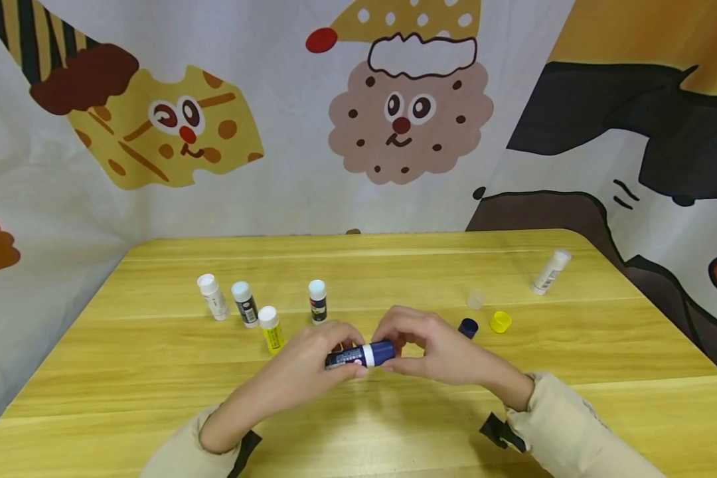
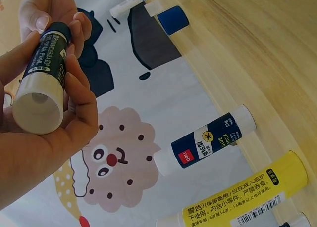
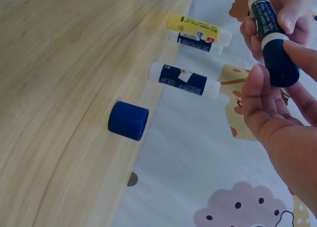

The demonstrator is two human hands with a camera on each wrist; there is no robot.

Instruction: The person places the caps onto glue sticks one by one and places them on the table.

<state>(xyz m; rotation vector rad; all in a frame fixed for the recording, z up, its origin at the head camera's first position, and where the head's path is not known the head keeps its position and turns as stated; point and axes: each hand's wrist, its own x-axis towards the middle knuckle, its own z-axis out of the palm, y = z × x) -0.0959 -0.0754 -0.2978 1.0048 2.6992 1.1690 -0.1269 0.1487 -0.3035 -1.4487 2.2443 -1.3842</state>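
A glue stick (image 1: pixel 348 357) with a dark label is held level between both hands, low over the table. My left hand (image 1: pixel 301 362) grips its labelled body, fingers curled round it. At the other end, my right hand (image 1: pixel 433 348) pinches the dark blue cap (image 3: pixel 280 64) between thumb and fingertips. A white band shows between cap and label. In the left wrist view, the stick's white, hollow base (image 2: pixel 38 103) faces the camera. Just beyond the right hand, a loose dark blue cap (image 1: pixel 469 328) stands on the table.
Left of the hands stand a yellow glue stick (image 1: pixel 271 332), a white one (image 1: pixel 214 297) and two dark-labelled ones (image 1: pixel 246 305). To the right are a yellow cap (image 1: pixel 500 322), a translucent cap (image 1: pixel 476 301) and a whitish glue stick (image 1: pixel 551 272). A printed cloth (image 1: pixel 293 199) hangs behind.
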